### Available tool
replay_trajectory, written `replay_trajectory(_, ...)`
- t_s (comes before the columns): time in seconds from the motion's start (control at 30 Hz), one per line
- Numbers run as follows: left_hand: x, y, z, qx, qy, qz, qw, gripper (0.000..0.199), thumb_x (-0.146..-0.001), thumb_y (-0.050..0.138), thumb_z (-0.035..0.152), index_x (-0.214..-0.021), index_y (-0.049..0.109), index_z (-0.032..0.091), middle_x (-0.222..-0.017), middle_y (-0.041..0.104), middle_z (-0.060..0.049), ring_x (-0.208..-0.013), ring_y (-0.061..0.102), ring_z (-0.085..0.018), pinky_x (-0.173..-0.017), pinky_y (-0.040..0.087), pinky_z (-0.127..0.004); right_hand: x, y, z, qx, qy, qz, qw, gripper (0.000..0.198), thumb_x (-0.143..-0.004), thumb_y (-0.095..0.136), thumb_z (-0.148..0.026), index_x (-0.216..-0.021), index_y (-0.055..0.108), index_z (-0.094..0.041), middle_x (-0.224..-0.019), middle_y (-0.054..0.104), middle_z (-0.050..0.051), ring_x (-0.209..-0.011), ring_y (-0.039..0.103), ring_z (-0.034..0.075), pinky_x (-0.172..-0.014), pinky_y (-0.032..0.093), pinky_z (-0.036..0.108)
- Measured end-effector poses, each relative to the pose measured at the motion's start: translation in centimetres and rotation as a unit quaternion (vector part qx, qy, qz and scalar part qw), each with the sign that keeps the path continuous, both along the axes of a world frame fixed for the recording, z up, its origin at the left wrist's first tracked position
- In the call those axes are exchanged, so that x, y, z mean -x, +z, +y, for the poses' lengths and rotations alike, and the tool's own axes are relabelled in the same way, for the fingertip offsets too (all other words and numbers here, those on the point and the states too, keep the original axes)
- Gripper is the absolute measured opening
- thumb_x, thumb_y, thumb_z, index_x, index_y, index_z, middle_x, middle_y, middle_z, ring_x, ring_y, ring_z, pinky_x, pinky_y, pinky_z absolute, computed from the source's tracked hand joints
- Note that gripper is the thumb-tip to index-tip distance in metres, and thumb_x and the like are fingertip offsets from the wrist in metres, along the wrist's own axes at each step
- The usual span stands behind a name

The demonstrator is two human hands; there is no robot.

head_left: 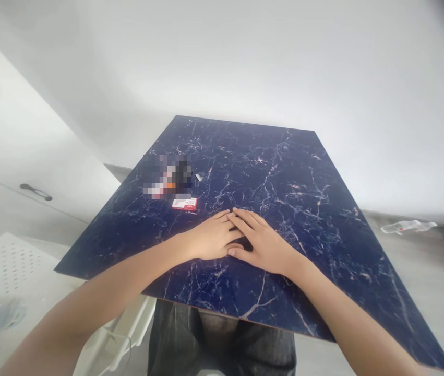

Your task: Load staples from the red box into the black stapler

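Both hands rest on a dark blue marbled table (268, 172), near its front half. My left hand (212, 237) lies flat with its fingers pointing right. My right hand (259, 240) lies palm down, fingers stretched out, its fingertips meeting and partly overlapping those of the left. Neither hand holds anything. Just beyond my left hand is a small red and white box (184, 203). Behind it sits a blurred-out item (172, 177) with dark, white and orange patches, whose kind is hidden. A small pale piece (199, 177) lies to its right.
A white perforated surface (6, 266) stands at the lower left, below a white door with a dark handle (36, 192). A clear plastic bottle (408, 226) lies on the floor right of the table. White walls rise behind the table.
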State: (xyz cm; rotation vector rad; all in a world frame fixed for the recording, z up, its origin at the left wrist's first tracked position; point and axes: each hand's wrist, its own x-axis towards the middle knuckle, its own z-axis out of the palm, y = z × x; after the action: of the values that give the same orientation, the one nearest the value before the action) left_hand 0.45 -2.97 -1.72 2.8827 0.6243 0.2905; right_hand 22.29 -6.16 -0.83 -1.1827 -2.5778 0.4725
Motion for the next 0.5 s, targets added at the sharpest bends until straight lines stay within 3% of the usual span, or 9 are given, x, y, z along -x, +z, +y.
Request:
replay_trajectory(0.27,-0.06,-0.14,0.12,0.014,0.002,-0.013,1.0,0.037,-0.104,0.061,0.034,-0.138,0.068,0.021,-0.158,0.054,-0.01,-0.156,0.037,-0.03,-0.132,0.022,-0.052,0.21,0.05,-0.01,0.0,-0.007,0.001,1.0,0.084,-0.098,0.06,-0.064,-0.165,0.037,-0.019,-0.171,0.035,0.016,-0.157,0.033,0.037,-0.128,0.029,0.06)
replay_trajectory(0.5,-0.04,0.14,0.03,0.017,0.001,-0.012,1.0,0.03,-0.103,0.062,0.033,-0.128,0.073,0.021,-0.154,0.059,-0.011,-0.153,0.042,-0.033,-0.131,0.024,-0.055,0.14,-0.39,0.04,-0.007,0.0,0.01,1.0,0.085,-0.097,0.059,-0.065,-0.166,0.035,-0.021,-0.172,0.033,0.016,-0.158,0.031,0.038,-0.127,0.029,0.064)
